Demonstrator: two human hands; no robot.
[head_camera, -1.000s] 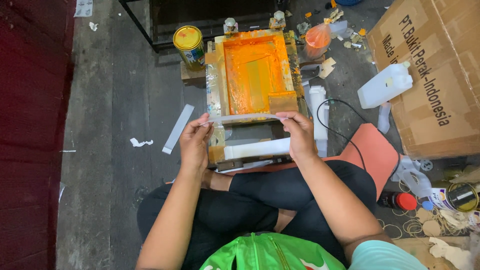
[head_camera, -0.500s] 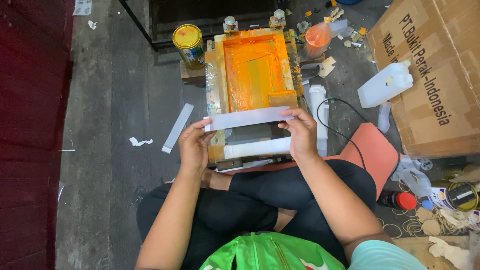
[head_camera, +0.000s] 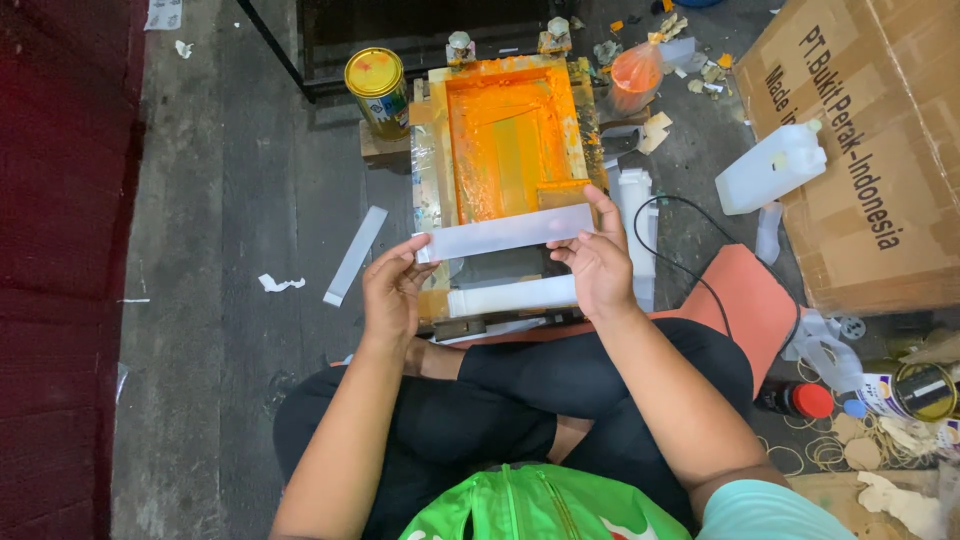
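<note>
I hold a long white strip (head_camera: 505, 231) flat between both hands, above the near end of an orange-stained printing screen frame (head_camera: 505, 130). My left hand (head_camera: 393, 290) pinches the strip's left end. My right hand (head_camera: 597, 262) grips its right end with the thumb on top. Under the strip, a second white strip (head_camera: 512, 296) lies across the base of the frame. I sit cross-legged on the floor in dark trousers.
A yellow-lidded tin (head_camera: 377, 88) stands left of the frame, an orange-filled plastic bag (head_camera: 637, 72) to its right. A white jug (head_camera: 770, 168) leans by a cardboard box (head_camera: 860, 150). A loose strip (head_camera: 355, 254) and paper scrap lie on the floor at left. A black cable crosses an orange mat (head_camera: 745, 300).
Both hands have lifted the white strip off the frame's base and raised it toward me, slightly tilted. The second strip stayed in place.
</note>
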